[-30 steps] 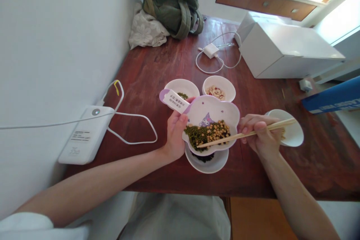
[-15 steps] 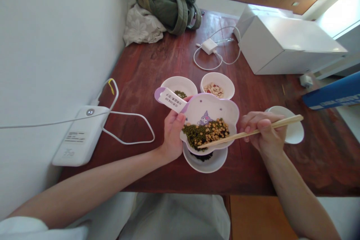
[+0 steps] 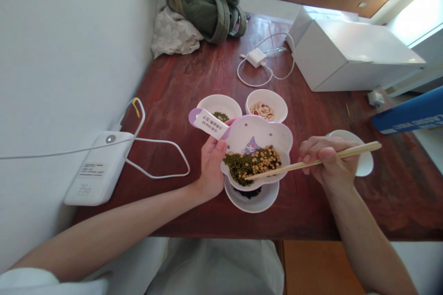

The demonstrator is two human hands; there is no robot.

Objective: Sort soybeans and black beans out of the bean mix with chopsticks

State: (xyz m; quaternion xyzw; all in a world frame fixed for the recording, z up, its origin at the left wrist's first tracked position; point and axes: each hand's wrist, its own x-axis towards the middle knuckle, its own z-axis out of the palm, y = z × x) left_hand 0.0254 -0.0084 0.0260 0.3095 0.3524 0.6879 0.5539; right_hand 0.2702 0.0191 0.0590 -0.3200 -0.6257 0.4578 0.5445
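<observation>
My left hand (image 3: pixel 213 166) grips a white, purple-rimmed cartoon bowl (image 3: pixel 263 131) near its labelled handle, holding it tilted over the other bowls. Green and tan beans, with some dark ones, lie along its lower side. My right hand (image 3: pixel 325 159) is closed around a pair of wooden chopsticks (image 3: pixel 294 166), whose tips touch the beans. Partly under the cartoon bowl is a white bowl (image 3: pixel 254 205) with dark beans. Behind it stand a white bowl (image 3: pixel 221 99) with green beans and another bowl (image 3: pixel 277 101) with pale and reddish pieces. A fourth white bowl (image 3: pixel 363 161) is partly behind my right hand.
On the left a white power bank (image 3: pixel 100 166) with cables lies by the wall. At the back are a green bag (image 3: pixel 204 0), a patterned cloth (image 3: pixel 176 32) and a charger (image 3: pixel 256 57). A white box (image 3: pixel 346 50) and a blue object (image 3: pixel 408 110) are at right.
The chopsticks' rear ends have shifted slightly right and my right hand has turned a little. The tips remain among the beans. My left hand still holds the bowl in nearly the same place.
</observation>
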